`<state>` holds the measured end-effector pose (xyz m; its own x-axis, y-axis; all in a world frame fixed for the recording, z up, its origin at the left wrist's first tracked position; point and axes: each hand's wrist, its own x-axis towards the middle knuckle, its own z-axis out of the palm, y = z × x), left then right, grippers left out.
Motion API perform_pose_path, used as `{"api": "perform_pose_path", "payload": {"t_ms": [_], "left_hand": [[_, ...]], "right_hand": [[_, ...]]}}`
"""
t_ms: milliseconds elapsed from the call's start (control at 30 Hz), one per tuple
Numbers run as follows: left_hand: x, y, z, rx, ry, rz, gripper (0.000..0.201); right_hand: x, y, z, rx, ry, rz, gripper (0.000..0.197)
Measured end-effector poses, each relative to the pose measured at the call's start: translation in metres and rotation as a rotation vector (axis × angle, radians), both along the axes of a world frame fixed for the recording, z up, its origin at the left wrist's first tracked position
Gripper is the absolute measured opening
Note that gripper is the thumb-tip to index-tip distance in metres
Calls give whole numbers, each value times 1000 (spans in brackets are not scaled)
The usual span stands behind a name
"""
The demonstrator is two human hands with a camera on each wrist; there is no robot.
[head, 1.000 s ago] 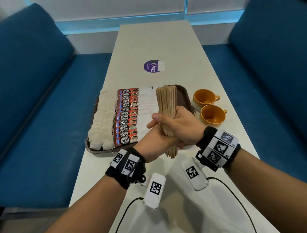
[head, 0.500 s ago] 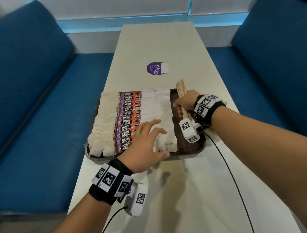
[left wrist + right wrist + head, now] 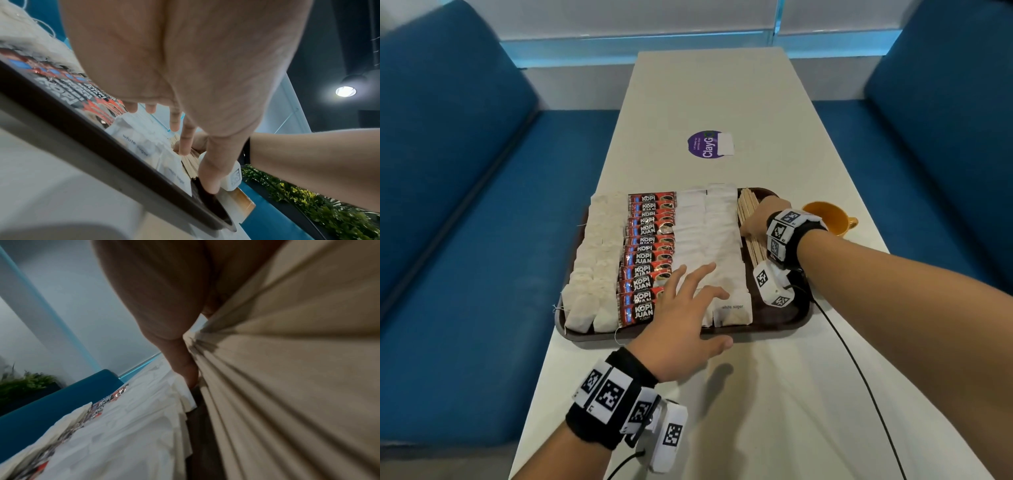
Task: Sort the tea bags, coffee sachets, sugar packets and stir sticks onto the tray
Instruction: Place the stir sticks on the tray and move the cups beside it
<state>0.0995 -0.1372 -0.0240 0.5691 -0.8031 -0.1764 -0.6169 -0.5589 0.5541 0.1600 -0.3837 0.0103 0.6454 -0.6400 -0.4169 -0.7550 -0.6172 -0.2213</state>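
Observation:
A dark brown tray (image 3: 774,330) holds a column of tea bags (image 3: 592,274), red Kopi Juan coffee sachets (image 3: 647,253) and white sugar packets (image 3: 722,240). A bundle of wooden stir sticks (image 3: 748,205) lies along the tray's right side. My right hand (image 3: 758,219) grips its middle; in the right wrist view the stir sticks (image 3: 287,386) fill the frame, the thumb (image 3: 180,363) against them. My left hand (image 3: 688,308) is spread flat over the near sugar packets and sachets, holding nothing. Its thumb (image 3: 207,183) is by the tray rim (image 3: 102,154).
An orange cup (image 3: 825,214) stands on the table just right of the tray, partly behind my right wrist. A purple round sticker (image 3: 707,144) lies farther up the white table. Blue benches (image 3: 465,205) flank both long sides.
A second ago both hands held the stick bundle upright in front of the tray. My right hand has carried it to the tray's right side and laid it down; my left hand let go.

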Motion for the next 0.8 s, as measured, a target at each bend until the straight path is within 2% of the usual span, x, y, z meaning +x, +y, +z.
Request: {"api": "perform_pose_path", "payload": {"t_ms": [133,267,400,567,633,667,733,800], "left_hand": [[-1,-2,1,4,13,-5,62],[-4,-6,6,1,23,-10,62],[-6,-8,9,-28,40,-11,62],[-2,-19,20,-62,100,17,63],[1,-33,27,-77,122,40,62],[2,-41,29,-74,111,33,60],[3,-60,30,-29,50,-7,60],[3,-77,27,40,-16,-47,65]], "right_hand": [[-5,-5,5,-17,-36,42,32],[-9,-6,7,-33,-55,70,33],[-13,-9,11,-64,-68,91,19],[-15,-7,19,-149,-85,149,17],[-18,-4,19,-135,-61,195,10],[-19,-2,18,-113,-50,224,4],[-22,2,13,-89,-4,293,14],[-26,3,11,-89,40,347,13]]}}
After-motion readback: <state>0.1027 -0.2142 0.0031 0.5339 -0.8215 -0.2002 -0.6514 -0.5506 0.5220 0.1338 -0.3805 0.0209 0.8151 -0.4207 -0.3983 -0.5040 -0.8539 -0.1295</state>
